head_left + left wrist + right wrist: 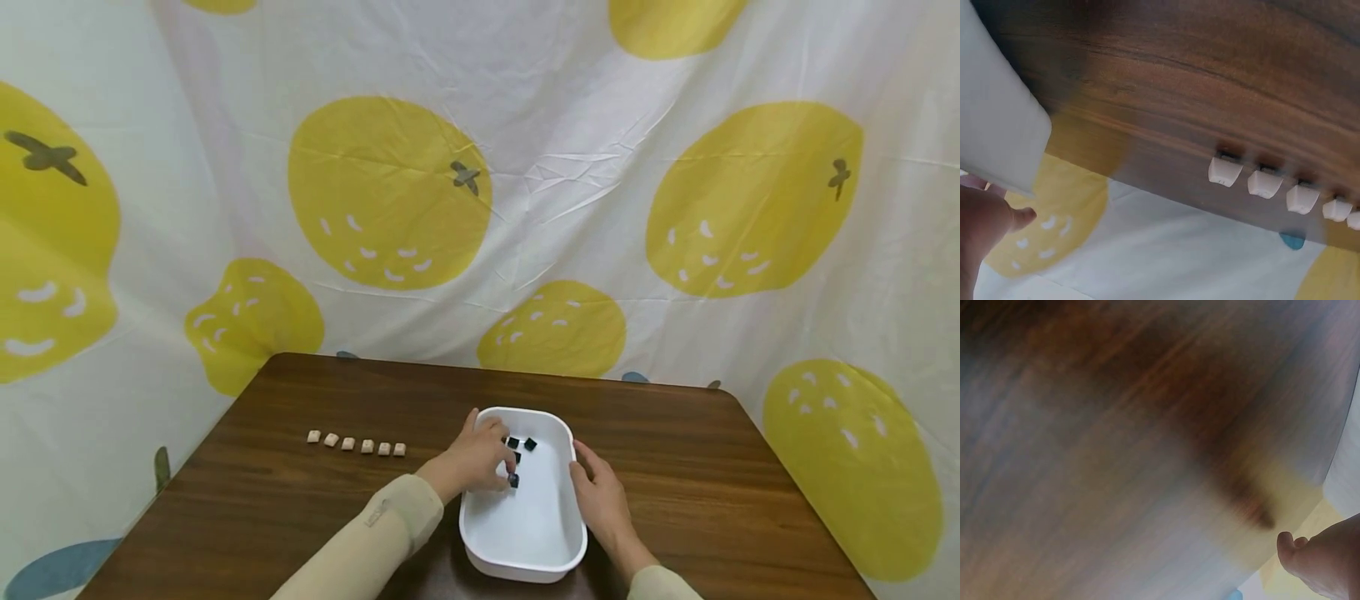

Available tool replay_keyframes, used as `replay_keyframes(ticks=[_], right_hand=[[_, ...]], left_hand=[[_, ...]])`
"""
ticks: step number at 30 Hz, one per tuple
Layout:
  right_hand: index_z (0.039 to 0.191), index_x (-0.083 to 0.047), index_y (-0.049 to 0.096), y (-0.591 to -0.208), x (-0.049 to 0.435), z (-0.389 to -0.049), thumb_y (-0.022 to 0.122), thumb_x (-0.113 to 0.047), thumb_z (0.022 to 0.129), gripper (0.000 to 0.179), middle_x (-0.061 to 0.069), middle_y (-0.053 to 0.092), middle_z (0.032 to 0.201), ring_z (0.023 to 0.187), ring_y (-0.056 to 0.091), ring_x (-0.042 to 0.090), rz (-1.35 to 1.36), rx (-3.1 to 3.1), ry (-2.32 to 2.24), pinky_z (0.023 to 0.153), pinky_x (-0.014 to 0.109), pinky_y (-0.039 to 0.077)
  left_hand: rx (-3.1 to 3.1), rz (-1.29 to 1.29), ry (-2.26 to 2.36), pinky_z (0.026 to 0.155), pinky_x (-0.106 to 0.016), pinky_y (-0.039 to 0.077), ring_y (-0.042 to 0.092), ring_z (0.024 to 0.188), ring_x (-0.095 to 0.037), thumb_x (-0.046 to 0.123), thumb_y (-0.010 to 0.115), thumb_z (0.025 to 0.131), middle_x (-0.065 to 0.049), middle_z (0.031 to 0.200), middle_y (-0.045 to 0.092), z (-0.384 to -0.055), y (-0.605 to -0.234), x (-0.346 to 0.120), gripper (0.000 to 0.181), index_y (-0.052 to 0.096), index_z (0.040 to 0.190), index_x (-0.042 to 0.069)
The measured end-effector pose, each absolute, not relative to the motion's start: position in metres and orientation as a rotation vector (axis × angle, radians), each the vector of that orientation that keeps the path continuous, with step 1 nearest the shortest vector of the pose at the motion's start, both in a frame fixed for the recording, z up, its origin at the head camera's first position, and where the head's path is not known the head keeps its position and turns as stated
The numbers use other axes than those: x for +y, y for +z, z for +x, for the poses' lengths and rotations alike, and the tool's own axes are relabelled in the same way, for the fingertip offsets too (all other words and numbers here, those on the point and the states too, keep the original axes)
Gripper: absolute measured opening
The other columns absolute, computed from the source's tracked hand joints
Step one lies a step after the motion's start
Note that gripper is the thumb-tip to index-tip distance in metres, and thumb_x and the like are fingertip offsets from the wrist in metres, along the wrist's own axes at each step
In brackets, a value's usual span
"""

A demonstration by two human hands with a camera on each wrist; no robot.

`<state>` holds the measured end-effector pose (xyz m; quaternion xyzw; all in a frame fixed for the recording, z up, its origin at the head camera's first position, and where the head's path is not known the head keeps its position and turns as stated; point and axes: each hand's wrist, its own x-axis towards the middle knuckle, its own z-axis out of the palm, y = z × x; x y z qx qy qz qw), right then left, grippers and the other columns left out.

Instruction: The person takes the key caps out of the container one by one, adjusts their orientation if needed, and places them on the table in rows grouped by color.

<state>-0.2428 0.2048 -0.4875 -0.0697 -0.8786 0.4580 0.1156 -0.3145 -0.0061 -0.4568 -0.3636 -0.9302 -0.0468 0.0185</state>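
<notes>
In the tray [538,533], a black cap [513,481] lies on the right-wall side of the nearer left hand [474,457]'s bent fingers, their grip unclear.

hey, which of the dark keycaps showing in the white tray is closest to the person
The dark keycap at the fingertips of the left hand; the other visible keycaps in the white tray lie farther off, toward its far end.

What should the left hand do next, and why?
Probably have the left hand pinch the nearest dark piece securely: it sits at that hand inside the white tray, a firm grip isn't clear, and the right hand touches the tray's side.
</notes>
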Motion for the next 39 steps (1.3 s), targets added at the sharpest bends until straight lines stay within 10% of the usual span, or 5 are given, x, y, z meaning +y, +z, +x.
replay_keyframes(ticks=[21,39], right_hand=[[0.144,-0.005,0.05,-0.485,0.203,-0.242,0.048,-0.02,0.103,0.044,0.028,0.045,0.145,0.134,0.041,0.045,-0.207,-2.567,1.374,0.108,0.06,0.034],[0.145,-0.006,0.049,-0.487,0.205,-0.243,0.048,-0.021,0.103,0.044,0.028,0.045,0.145,0.133,0.042,0.046,-0.208,-2.578,1.375,0.107,0.059,0.035]], left_hand=[[-2.92,-0.802,-0.347,0.112,-0.069,0.008,0.028,0.141,-0.043,0.03,0.081,0.083,-0.019,0.142,0.048,-0.335,-0.434,-0.168,0.013,0.074,0.092,0.024],[-2.964,-0.9,-0.296,0.11,-0.072,0.01,0.029,0.14,-0.047,0.031,0.083,0.079,-0.021,0.14,0.05,-0.326,-0.474,-0.18,0.014,0.07,0.082,0.027]])
